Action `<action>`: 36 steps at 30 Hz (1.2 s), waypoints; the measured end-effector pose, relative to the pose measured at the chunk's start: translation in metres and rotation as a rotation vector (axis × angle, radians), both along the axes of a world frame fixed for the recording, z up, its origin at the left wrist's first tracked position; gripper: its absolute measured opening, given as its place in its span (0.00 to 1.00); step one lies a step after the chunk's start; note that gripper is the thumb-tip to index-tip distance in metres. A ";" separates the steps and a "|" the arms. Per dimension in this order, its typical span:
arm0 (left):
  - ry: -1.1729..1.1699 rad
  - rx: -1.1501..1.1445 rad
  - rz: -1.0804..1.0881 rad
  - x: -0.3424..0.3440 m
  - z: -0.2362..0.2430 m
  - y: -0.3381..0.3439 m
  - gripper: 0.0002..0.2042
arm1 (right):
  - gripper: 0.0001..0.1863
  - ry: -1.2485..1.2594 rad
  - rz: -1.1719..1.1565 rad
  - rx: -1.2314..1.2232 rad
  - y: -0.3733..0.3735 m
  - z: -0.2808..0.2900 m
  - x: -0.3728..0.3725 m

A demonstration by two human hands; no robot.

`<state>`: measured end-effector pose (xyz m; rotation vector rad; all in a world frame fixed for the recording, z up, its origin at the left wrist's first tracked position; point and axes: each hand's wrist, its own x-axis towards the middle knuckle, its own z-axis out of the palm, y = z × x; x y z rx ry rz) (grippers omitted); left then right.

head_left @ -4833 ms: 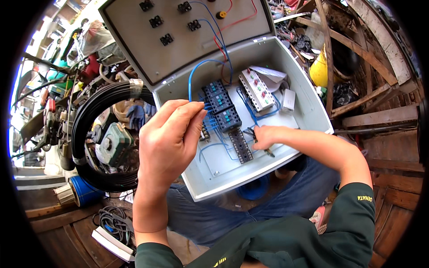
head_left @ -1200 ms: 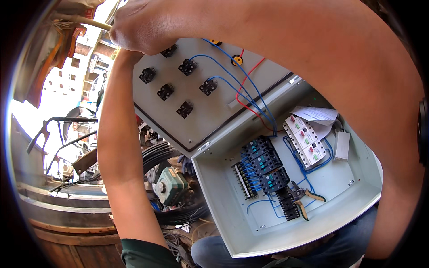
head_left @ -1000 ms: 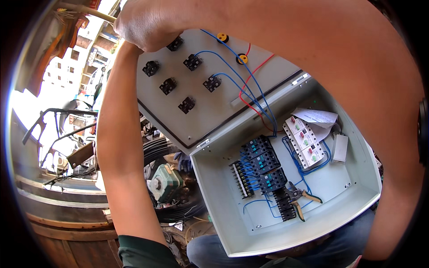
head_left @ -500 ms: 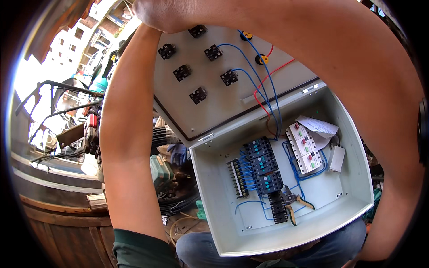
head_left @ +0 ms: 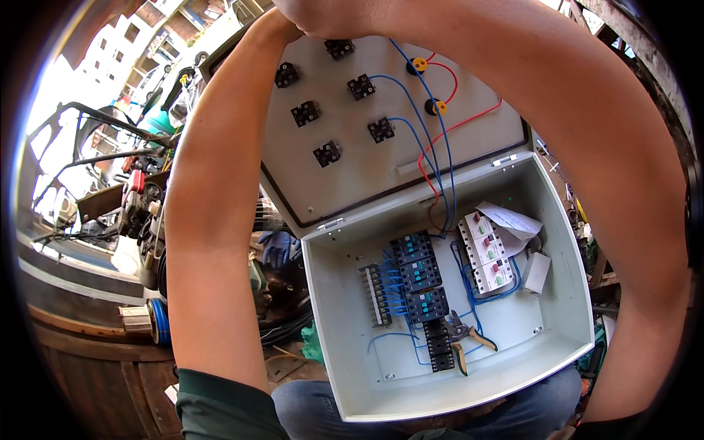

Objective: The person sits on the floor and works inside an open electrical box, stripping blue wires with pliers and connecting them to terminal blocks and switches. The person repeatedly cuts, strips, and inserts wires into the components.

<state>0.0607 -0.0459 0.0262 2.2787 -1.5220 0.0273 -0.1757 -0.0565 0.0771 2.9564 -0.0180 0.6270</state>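
My right hand [head_left: 323, 16] is at the top edge, partly cut off, overlapping my left hand [head_left: 281, 28] above the open lid [head_left: 352, 180]; the fingers of both, and anything in them, are hidden. The lid carries black switch blocks [head_left: 360, 86], yellow-and-black round fittings [head_left: 435, 106], blue and red wires. In the grey enclosure [head_left: 345, 381] sit black contactors [head_left: 420, 275], a terminal strip [head_left: 375, 297], white breakers [head_left: 485, 249], folded paper [head_left: 506, 218], a white box [head_left: 535, 275] and pliers [head_left: 469, 337] with tan-and-black handles, lying on a black component strip.
Machinery [head_left: 147, 191] and metal tubing crowd the left, with blue gloves [head_left: 277, 248], black cable coils [head_left: 286, 330] and a blue spool [head_left: 160, 321] beside the enclosure. My jeans-clad legs [head_left: 301, 403] are under the enclosure. A bright building front [head_left: 117, 37] shows at upper left.
Since the oldest frame both hands have left the enclosure for the top edge, and pliers now lie loose inside. Over the last second my hands have shifted rightward and upward.
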 end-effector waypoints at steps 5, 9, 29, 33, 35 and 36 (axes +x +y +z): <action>0.006 0.004 0.006 -0.002 0.000 -0.002 0.21 | 0.16 -0.027 -0.005 -0.019 -0.003 -0.004 0.006; 0.014 0.005 0.013 -0.004 -0.001 -0.002 0.21 | 0.16 0.000 0.001 -0.001 -0.003 -0.001 0.000; 0.026 0.027 0.041 -0.006 -0.005 0.002 0.20 | 0.14 -0.103 -0.029 -0.106 0.001 0.002 0.015; 0.025 0.034 0.043 -0.006 -0.004 0.002 0.20 | 0.13 0.052 -0.040 0.029 0.002 0.006 -0.002; 0.024 0.033 0.041 -0.007 -0.003 0.002 0.20 | 0.12 0.085 -0.015 0.103 0.004 0.005 -0.008; 0.025 0.033 0.040 -0.006 -0.003 0.002 0.20 | 0.12 0.053 -0.028 0.106 0.005 0.005 -0.007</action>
